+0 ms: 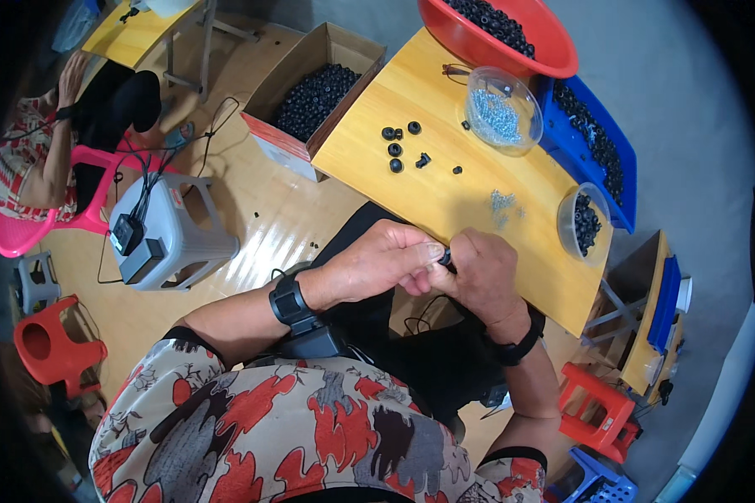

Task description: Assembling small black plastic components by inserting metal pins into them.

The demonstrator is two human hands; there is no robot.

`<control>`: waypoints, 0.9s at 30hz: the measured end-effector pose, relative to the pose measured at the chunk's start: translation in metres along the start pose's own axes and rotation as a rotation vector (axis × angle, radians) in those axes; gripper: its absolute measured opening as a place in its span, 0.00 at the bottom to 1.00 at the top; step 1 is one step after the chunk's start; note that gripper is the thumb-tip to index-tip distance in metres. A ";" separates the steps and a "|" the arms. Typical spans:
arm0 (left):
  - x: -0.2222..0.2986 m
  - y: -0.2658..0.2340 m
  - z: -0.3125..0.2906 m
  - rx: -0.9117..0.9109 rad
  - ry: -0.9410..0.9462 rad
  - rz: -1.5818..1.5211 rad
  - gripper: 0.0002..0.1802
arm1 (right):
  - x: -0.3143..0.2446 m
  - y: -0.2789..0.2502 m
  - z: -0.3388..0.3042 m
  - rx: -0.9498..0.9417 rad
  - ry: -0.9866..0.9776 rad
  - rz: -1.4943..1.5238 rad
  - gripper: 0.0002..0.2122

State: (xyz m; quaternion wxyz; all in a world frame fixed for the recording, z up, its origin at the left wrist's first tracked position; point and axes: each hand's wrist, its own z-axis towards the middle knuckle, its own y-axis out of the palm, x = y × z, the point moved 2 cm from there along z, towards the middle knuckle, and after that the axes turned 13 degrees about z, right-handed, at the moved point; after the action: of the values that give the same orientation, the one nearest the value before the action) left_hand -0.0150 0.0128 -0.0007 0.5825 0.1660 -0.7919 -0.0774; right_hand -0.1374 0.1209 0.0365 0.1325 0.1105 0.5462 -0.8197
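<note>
Carton (pixel 346 50) of black parts (pixel 317 102)

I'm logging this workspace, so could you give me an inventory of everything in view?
Black piece: one, black, between both hands
Loose pieces: several, black, on main table
Loose bits: uncountable, silver, on main table
Main table: one, yellow, before the person
Basin: one, red, table's far end
Tubs: two, clear, on main table
Tray: one, blue, table's right
Glasses: one pair, dark, near basin
Carton: one, brown, left of table
Grey stool: one, grey, left
Red stools: two, red, left and right
Chair: one, pink, left
Co-worker: one, patterned top, upper left
Smaller background items: too unclear to count
Left hand: one, bare, centre
Right hand: one, bare, centre
</note>
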 end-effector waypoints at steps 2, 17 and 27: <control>-0.003 0.004 0.000 0.023 0.077 0.014 0.17 | 0.002 0.000 -0.001 0.008 0.009 0.014 0.17; -0.010 0.003 0.007 0.003 0.089 0.044 0.17 | 0.007 0.005 -0.018 0.048 0.085 0.049 0.17; -0.011 0.001 0.009 -0.005 0.133 0.022 0.18 | 0.008 0.010 -0.022 0.135 0.132 0.200 0.26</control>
State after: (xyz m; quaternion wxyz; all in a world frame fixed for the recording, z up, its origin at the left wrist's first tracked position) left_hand -0.0212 0.0168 -0.0133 0.6349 0.1606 -0.7532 -0.0618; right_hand -0.1411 0.1368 0.0165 0.1695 0.2267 0.4837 -0.8282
